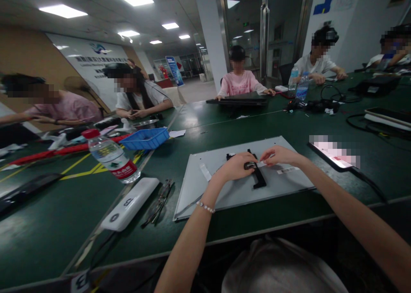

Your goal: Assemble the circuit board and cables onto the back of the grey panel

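Observation:
My left hand (pixel 236 167), with a beaded bracelet at the wrist, is closed round a small dark and silvery object (pixel 249 165) whose kind I cannot make out. Facing it, my right hand (pixel 278 155) pinches the end of a small white strip (pixel 262 164), which reaches to that object. Both hands are over a black H-shaped frame (pixel 260 179), partly hidden by the left hand. The frame lies on a light grey flat panel (pixel 199 199). On the panel, a white strip (pixel 204 172) lies to the left and a printed label (pixel 287 170) to the right.
Left of the panel are folded glasses (pixel 157 203), a white power bank (pixel 131 205), a water bottle (pixel 111 156) and a blue tray (pixel 146 139). A phone (pixel 334 156) with a cable lies to the right. Several people sit round the green table (pixel 224 132).

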A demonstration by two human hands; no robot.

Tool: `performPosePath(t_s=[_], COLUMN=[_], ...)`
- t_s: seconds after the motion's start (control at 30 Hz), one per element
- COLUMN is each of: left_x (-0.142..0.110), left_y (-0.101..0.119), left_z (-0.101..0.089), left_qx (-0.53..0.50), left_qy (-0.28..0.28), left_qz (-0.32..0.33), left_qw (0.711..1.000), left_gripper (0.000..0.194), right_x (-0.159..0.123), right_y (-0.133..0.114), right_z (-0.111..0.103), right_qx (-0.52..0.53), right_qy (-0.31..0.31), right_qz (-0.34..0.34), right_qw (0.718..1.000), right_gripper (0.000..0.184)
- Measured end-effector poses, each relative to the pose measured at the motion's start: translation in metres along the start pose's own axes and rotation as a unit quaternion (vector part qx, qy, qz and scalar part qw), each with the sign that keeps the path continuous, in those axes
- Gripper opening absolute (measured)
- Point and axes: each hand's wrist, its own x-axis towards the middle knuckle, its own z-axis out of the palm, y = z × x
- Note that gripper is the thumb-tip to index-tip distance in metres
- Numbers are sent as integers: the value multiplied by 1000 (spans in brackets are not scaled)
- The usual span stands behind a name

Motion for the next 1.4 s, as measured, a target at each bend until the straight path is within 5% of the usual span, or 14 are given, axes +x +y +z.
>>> performPosePath(t_s=[0.3,0.6,0.93,1.4], left_x=[-7,-54,-111,-116], left_y=[-17,-37,-71,-73], left_z=[-18,-49,-47,-54], left_qx=[113,252,161,72], left_qy=[53,34,92,63], left_qz=[-91,-246,-360,-375], left_qw=[988,935,914,922], left_gripper=[27,30,38,23], right_x=[11,3,-1,-4], right_y=[17,0,-5,-7], right_z=[-2,4,5,11], right_qx=[-75,-197,-215,-308], right_qy=[68,92,88,97], right_qz=[25,-15,-26,-14], right_qw=[995,976,972,946], right_gripper=[23,22,21,28])
